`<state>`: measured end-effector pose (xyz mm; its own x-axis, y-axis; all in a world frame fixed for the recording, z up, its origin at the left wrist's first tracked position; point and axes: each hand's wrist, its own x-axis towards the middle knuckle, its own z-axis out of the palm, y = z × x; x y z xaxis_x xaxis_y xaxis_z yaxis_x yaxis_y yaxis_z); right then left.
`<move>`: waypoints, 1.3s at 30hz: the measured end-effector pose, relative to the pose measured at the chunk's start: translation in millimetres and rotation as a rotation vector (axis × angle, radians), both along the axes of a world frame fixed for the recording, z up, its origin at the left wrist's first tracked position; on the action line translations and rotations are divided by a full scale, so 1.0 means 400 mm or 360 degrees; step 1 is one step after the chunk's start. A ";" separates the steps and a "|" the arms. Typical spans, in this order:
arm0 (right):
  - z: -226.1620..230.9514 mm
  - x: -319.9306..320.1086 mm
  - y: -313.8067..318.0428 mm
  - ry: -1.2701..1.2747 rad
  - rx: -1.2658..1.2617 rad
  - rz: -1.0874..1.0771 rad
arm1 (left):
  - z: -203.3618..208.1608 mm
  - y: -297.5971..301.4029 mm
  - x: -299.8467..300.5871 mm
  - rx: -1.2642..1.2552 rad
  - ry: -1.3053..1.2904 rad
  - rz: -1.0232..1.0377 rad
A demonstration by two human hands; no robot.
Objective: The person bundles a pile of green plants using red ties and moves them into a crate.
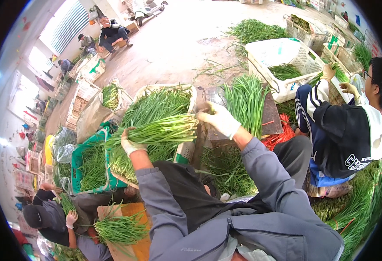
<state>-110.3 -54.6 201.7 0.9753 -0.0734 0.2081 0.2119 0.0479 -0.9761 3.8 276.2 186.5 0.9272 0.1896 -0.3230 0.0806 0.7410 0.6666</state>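
A bunch of long green chives (pixel 167 129) lies across my left hand (pixel 132 143), its pale stalk ends pointing right. That hand wears a white glove and is closed around the leafy part. At the stalk ends is my right hand (pixel 220 120), also gloved; its fingertips are smeared by motion, so their grip does not show. Below the bunch stands a pale plastic crate (pixel 192 98) heaped with chives. Right of it, more chives (pixel 246 102) rest on a dark board (pixel 271 114).
Red ties (pixel 280 135) hang beside the board. A co-worker (pixel 343 126) sits close on the right by a white crate (pixel 260 65). Another person (pixel 64 217) handles chives at lower left, near a green crate (pixel 75 165) and a wooden board (pixel 141 243). Loose leaves litter the floor.
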 end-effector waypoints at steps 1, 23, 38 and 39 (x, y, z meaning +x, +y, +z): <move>-0.008 0.004 -0.001 -0.0002 0.0008 0.0005 | -0.003 0.009 0.001 0.0024 -0.0012 -0.0038; 0.036 -0.055 0.016 -0.0640 -0.1117 0.0254 | 0.034 -0.069 -0.024 0.0052 -0.0122 0.0030; -0.039 -0.135 0.046 -0.0577 -0.1377 0.0213 | 0.032 -0.076 -0.014 0.0182 -0.0054 0.0128; -0.022 -0.114 0.069 -0.0695 -0.1400 0.0121 | 0.036 -0.107 -0.015 0.0188 -0.0039 0.0093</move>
<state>-156.0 -26.9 192.7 0.7953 0.3403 0.5017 0.5890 -0.6294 -0.5068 -2.1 233.3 200.7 0.9208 0.2791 -0.2726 0.0223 0.6600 0.7509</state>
